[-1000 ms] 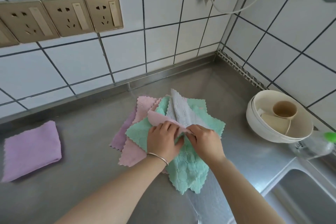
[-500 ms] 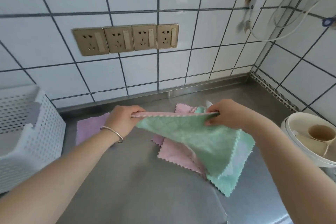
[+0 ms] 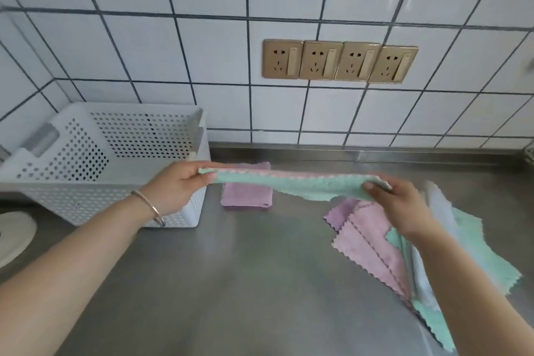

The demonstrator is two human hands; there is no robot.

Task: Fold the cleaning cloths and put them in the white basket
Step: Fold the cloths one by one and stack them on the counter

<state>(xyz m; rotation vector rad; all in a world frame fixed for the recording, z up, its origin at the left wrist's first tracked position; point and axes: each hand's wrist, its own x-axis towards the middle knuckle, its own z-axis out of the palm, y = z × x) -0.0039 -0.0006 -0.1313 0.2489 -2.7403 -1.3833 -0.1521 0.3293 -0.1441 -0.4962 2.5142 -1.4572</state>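
A green and pink cleaning cloth (image 3: 291, 183) is stretched flat in the air above the steel counter. My left hand (image 3: 176, 185) pinches its left end and my right hand (image 3: 401, 205) pinches its right end. Below my right hand lies a loose pile of cloths (image 3: 375, 243), pink, purple, green and pale blue. A folded purple cloth (image 3: 247, 195) lies on the counter behind the held cloth. The white perforated basket (image 3: 115, 153) stands at the left, just behind my left hand; I see nothing inside it.
The steel counter (image 3: 245, 269) runs to a tiled wall with a row of brass sockets (image 3: 338, 62). A white round object (image 3: 14, 234) shows at the left edge, in front of the basket.
Both hands took a cloth from the pile, lifted it and pulled it out flat. My view turned left, so the basket is now in full view and the bowls at right are gone.
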